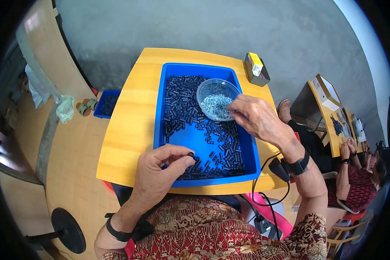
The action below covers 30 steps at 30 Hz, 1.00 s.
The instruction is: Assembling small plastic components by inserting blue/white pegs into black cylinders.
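Between the thumb and index finger of my left hand is a small black plastic piece, held over the near left part of a blue tray. Loose black plastic pieces of similar look lie thickly in the tray, thinning out toward its middle. A clear round plastic bowl stands at the tray's far right on top of them, with many tiny silvery metal parts inside. My right hand is at the bowl's right side, fingers curled together over its rim; whatever they pinch, if anything, is hidden.
The tray rests on a yellow wooden table. A dark open box with a yellow carton sits at the far right corner. A black cable loops by my right forearm. Another person's hands work at a table farther right. A blue bin stands on the floor.
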Motion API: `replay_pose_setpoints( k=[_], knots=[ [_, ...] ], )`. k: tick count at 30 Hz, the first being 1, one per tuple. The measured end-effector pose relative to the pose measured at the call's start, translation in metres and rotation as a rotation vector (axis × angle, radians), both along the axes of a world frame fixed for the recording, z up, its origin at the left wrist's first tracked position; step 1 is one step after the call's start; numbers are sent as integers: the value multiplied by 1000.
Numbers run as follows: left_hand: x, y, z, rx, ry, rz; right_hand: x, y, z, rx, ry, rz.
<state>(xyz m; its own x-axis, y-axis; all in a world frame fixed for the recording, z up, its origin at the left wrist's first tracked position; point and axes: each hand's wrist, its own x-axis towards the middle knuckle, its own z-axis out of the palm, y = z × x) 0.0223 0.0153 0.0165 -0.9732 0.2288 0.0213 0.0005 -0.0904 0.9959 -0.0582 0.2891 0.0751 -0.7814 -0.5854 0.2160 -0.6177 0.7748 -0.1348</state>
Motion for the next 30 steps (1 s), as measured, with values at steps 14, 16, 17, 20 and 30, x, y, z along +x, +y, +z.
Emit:
replay_pose_setpoints(
  k=[14, 16, 17, 20, 30],
  knots=[
    [0, 1, -2, -30, 32, -5, -65, -22, -30, 140, -388, -38],
    [-1, -2, -1, -85, 9, -42, -61, -18, -33, -10, -404, -46],
    [-1, -2, 0, -82, 11, -42, -59, -14, -34, -162, -416, -59],
    [-2, 0, 0, -95, 9, -47, -61, -7, -39, -282, -465, -64],
    [0, 3, -3, -54, 45, -3, -50, -6, -43, -455, -521, -129]
  ],
)
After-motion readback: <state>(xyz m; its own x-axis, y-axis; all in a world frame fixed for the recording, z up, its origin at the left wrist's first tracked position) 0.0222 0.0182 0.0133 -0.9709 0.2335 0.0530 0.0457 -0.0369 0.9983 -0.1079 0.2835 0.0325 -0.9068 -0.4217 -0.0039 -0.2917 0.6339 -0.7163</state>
